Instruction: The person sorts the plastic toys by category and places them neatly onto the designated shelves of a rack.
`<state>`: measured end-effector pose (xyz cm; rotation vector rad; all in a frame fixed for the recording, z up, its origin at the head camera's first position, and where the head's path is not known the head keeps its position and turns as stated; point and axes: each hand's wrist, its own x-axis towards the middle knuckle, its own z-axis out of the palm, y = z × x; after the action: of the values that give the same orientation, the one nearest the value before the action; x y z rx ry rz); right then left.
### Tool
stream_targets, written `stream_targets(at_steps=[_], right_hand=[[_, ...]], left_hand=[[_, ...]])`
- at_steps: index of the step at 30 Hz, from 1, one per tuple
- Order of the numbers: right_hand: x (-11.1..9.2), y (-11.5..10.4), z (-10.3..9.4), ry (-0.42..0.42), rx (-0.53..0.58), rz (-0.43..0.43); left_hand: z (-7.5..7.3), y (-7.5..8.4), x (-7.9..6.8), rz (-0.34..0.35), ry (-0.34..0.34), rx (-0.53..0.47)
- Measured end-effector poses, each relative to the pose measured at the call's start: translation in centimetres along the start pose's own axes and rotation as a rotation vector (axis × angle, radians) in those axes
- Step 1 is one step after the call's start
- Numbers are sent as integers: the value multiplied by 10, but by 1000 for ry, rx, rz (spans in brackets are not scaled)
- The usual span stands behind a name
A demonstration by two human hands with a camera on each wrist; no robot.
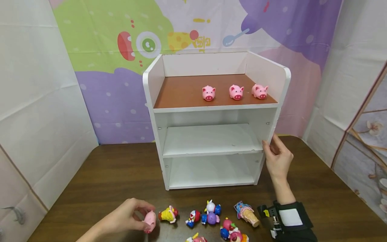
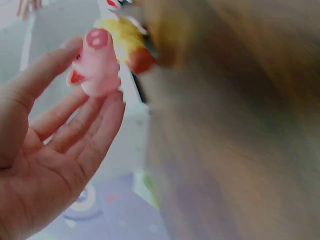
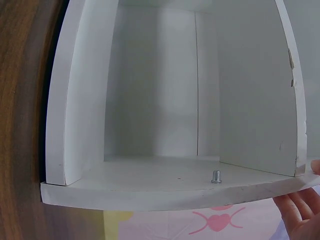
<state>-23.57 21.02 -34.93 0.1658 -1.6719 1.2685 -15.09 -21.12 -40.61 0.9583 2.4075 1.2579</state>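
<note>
A pink toy pig (image 1: 149, 222) is pinched between the thumb and fingers of my left hand (image 1: 122, 218), low over the front left of the table. The left wrist view shows the pig (image 2: 100, 65) with its snout upward. My right hand (image 1: 278, 158) grips the right side panel of the white shelf unit (image 1: 210, 155) at the middle board's height. In the right wrist view, fingers of that hand (image 3: 302, 212) wrap the panel's edge. Three more pink pigs (image 1: 209, 93) (image 1: 236, 92) (image 1: 259, 91) stand on the brown top board, towards its right.
Several small toys lie before the shelf: a yellow-clad figure (image 1: 168, 214), a red-and-blue one (image 1: 192, 218), a purple-and-blue one (image 1: 210, 218) and an ice-cream cone toy (image 1: 247, 213). A cartoon cloth (image 1: 121, 104) hangs behind. The wooden table (image 1: 121, 174) extends on both sides.
</note>
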Motion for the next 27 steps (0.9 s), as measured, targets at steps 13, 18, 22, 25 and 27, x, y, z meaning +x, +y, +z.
stream_targets(at_steps=[13,18,22,25,27], right_hand=[[0,-1,-1,-7,9,-1],[0,0,-2,-9,3,-6],[0,2,-2,-14,-1,-12],[0,2,-1,-13,1,-16],[0,2,-1,-9,1,-21]], left_hand=[[-3,83,23,43,104,119],[-15,121,31,59,141,192],[-29,149,40,63,156,225],[-41,169,49,55,168,260],[-48,182,54,52,183,303]])
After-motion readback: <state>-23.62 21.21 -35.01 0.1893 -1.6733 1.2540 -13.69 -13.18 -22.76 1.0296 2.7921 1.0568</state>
